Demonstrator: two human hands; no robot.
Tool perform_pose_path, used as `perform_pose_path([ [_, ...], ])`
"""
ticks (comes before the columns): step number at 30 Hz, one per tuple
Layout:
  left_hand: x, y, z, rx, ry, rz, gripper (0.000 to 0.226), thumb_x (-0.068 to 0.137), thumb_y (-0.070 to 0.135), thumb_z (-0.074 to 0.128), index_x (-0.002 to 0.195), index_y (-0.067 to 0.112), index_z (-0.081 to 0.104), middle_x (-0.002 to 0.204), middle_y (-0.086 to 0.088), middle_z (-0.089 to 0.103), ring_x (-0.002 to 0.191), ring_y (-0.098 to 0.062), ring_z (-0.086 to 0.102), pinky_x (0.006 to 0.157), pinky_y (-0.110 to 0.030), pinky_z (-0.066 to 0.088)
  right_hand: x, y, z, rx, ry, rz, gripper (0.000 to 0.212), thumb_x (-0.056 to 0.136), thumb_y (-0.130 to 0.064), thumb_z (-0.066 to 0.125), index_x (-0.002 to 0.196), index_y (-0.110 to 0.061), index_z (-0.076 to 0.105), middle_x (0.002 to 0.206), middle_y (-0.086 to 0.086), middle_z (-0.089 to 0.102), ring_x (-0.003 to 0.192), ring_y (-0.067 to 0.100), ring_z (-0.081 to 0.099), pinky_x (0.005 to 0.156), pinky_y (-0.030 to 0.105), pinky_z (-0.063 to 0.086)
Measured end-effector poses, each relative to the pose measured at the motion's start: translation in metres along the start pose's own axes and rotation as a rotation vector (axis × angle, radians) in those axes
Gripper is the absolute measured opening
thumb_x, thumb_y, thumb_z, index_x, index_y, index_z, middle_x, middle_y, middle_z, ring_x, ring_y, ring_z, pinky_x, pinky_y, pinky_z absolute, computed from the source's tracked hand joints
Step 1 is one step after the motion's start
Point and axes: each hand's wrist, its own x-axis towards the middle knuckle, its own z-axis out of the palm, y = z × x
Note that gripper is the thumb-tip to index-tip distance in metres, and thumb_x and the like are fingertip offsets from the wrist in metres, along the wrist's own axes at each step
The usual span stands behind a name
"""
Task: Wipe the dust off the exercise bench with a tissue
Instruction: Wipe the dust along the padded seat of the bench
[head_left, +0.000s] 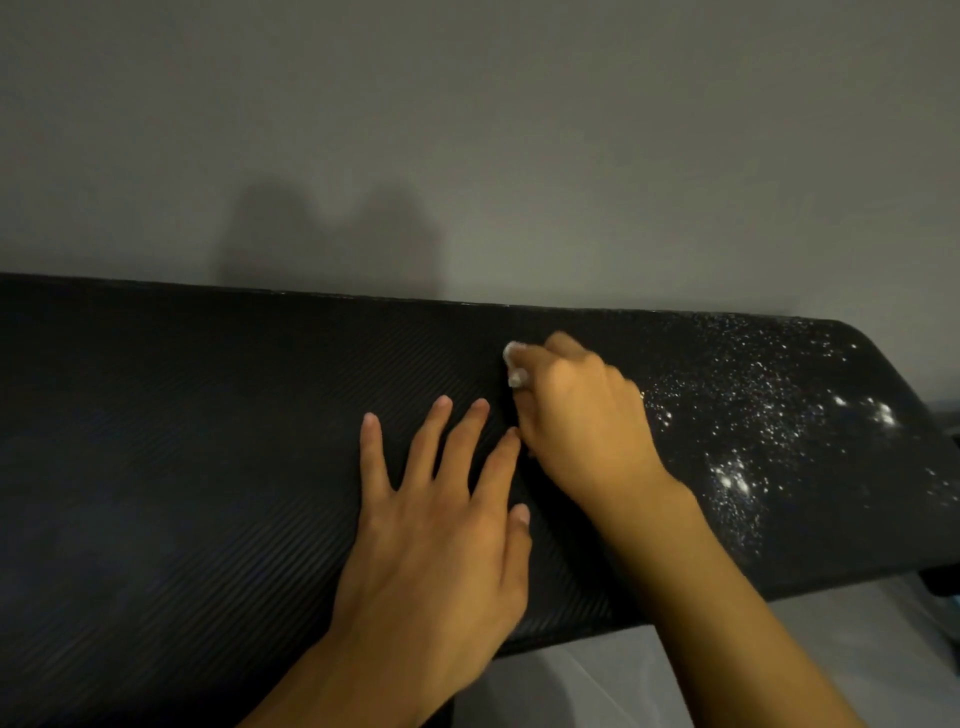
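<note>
The black ribbed pad of the exercise bench (208, 441) runs across the whole view. White dust specks (753, 415) cover its right end. My right hand (576, 415) is curled round a small wad of white tissue (514, 364), which shows at the fingertips and presses on the pad near its far edge, just left of the dusty patch. My left hand (441, 525) lies flat on the pad with straight, spread fingers, close beside the right hand.
A plain grey wall (467, 130) stands directly behind the bench. Pale floor (597, 686) shows below the pad's front edge at the lower right. A dark part of the frame (940, 577) sticks out under the right end.
</note>
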Motion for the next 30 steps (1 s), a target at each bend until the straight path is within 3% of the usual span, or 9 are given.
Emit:
perform_pose_path([
  [3, 0.0, 0.0, 0.001, -0.011, 0.011, -0.006, 0.059, 0.093, 0.047, 0.037, 0.144, 0.024, 0.055, 0.155, -0.007, 0.047, 0.149, -0.03, 0.035, 0.114, -0.074, 0.024, -0.017, 0.009, -0.004, 0.059, 0.005, 0.037, 0.035, 0.1, -0.034, 0.048, 0.134, -0.031, 0.055, 0.115, 0.0, 0.058, 0.086, 0.028, 0.068, 0.074, 0.047, 0.056],
  [7, 0.0, 0.0, -0.001, -0.002, -0.006, -0.007, 0.059, 0.094, 0.047, 0.035, 0.145, 0.024, 0.054, 0.156, -0.007, 0.046, 0.15, -0.029, 0.034, 0.115, -0.073, 0.023, 0.035, 0.016, 0.005, -0.029, 0.065, 0.181, 0.027, 0.099, -0.027, 0.053, 0.123, -0.019, 0.064, 0.115, 0.011, 0.06, 0.098, 0.038, 0.065, 0.077, 0.045, 0.053],
  [11, -0.001, 0.001, -0.002, 0.003, -0.021, -0.009, 0.059, 0.094, 0.048, 0.035, 0.146, 0.025, 0.052, 0.157, -0.005, 0.044, 0.151, -0.028, 0.031, 0.117, -0.072, 0.02, 0.044, 0.006, 0.011, 0.033, 0.092, 0.085, 0.028, 0.099, -0.025, 0.053, 0.123, -0.018, 0.063, 0.116, 0.011, 0.06, 0.098, 0.038, 0.064, 0.075, 0.045, 0.053],
  [14, -0.001, 0.0, -0.002, -0.007, -0.024, -0.01, 0.059, 0.094, 0.047, 0.035, 0.146, 0.025, 0.052, 0.157, -0.006, 0.044, 0.151, -0.029, 0.031, 0.117, -0.072, 0.019, -0.003, 0.007, 0.002, 0.145, 0.062, -0.026, 0.03, 0.1, -0.031, 0.048, 0.127, -0.027, 0.061, 0.109, 0.003, 0.061, 0.092, 0.031, 0.066, 0.074, 0.048, 0.056],
  [16, -0.001, 0.0, -0.002, -0.009, -0.021, -0.009, 0.058, 0.094, 0.045, 0.035, 0.145, 0.025, 0.053, 0.157, -0.006, 0.044, 0.151, -0.029, 0.032, 0.116, -0.072, 0.021, -0.038, 0.008, -0.005, 0.097, 0.002, -0.074, 0.036, 0.096, -0.033, 0.043, 0.129, -0.029, 0.057, 0.104, -0.002, 0.059, 0.084, 0.028, 0.066, 0.066, 0.047, 0.056],
  [18, -0.002, 0.001, -0.003, -0.02, -0.014, -0.004, 0.057, 0.093, 0.042, 0.035, 0.144, 0.024, 0.055, 0.156, -0.007, 0.046, 0.15, -0.03, 0.033, 0.115, -0.073, 0.023, -0.057, 0.008, -0.01, 0.043, -0.037, -0.063, 0.042, 0.094, -0.039, 0.039, 0.132, -0.031, 0.055, 0.104, -0.004, 0.057, 0.08, 0.027, 0.067, 0.06, 0.045, 0.056],
  [23, -0.001, 0.0, -0.002, 0.01, -0.024, -0.001, 0.056, 0.095, 0.042, 0.034, 0.145, 0.024, 0.053, 0.157, -0.007, 0.044, 0.151, -0.03, 0.032, 0.116, -0.072, 0.02, -0.002, 0.018, -0.001, -0.084, 0.022, 0.101, 0.034, 0.102, -0.031, 0.047, 0.134, -0.024, 0.055, 0.121, 0.006, 0.054, 0.099, 0.034, 0.065, 0.077, 0.048, 0.055],
  [26, -0.002, 0.001, -0.002, 0.011, -0.025, 0.005, 0.057, 0.095, 0.043, 0.034, 0.145, 0.024, 0.054, 0.157, -0.007, 0.044, 0.151, -0.03, 0.032, 0.116, -0.072, 0.021, 0.022, 0.015, 0.003, -0.045, 0.076, 0.194, 0.032, 0.102, -0.026, 0.048, 0.131, -0.016, 0.059, 0.121, 0.012, 0.056, 0.101, 0.038, 0.063, 0.076, 0.046, 0.051],
  [30, -0.001, 0.0, -0.002, 0.0, -0.017, 0.003, 0.055, 0.095, 0.04, 0.034, 0.144, 0.024, 0.053, 0.156, -0.008, 0.045, 0.15, -0.031, 0.033, 0.115, -0.073, 0.022, -0.03, 0.003, 0.003, 0.067, 0.083, 0.036, 0.034, 0.1, -0.031, 0.045, 0.132, -0.024, 0.057, 0.11, 0.004, 0.059, 0.088, 0.032, 0.066, 0.068, 0.045, 0.055],
])
